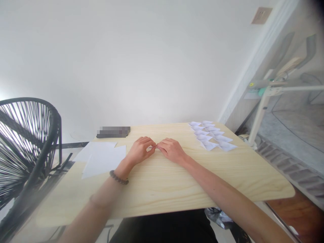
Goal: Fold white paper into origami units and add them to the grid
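Note:
My left hand [140, 150] and my right hand [172, 150] meet over the middle of the wooden table [162, 189]. Fingers and thumbs are pinched together on a small piece of white paper [152, 147], mostly hidden by them. Left of my left hand lie white paper sheets [103, 162], flat and overlapping. On the right part of the table several folded white paper pieces [209, 144] stand in two rows, apart from my right hand.
A dark, blurred-out object [113, 132] lies at the table's back left. A black woven chair [27, 145] stands to the left. Behind the table rises a white wall [152, 67]. White-framed equipment [263, 108] stands beyond the right side.

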`<action>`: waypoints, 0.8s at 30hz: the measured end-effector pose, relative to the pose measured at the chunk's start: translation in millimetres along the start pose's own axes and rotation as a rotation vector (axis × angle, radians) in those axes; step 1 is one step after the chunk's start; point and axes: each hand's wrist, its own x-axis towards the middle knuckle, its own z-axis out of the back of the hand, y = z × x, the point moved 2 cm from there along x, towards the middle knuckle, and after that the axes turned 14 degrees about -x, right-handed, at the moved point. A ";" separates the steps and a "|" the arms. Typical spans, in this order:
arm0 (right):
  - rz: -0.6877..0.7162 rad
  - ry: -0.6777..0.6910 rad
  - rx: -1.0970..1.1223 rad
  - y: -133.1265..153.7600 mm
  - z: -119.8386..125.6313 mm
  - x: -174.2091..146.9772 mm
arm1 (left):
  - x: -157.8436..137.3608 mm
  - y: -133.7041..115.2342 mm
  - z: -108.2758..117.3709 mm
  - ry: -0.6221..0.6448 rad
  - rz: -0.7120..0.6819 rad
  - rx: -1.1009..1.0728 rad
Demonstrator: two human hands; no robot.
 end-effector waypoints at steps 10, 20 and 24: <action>-0.074 0.008 0.023 -1.6 -2.7 -0.3 | -0.7 3.9 -1.8 0.006 0.151 -0.183; -0.262 0.016 0.057 -5.8 -7.0 -0.4 | 0.7 3.4 -1.2 -0.031 0.150 -0.125; -0.189 0.023 0.041 -5.2 -7.7 -0.3 | 0.1 3.7 -3.3 -0.015 0.166 -0.124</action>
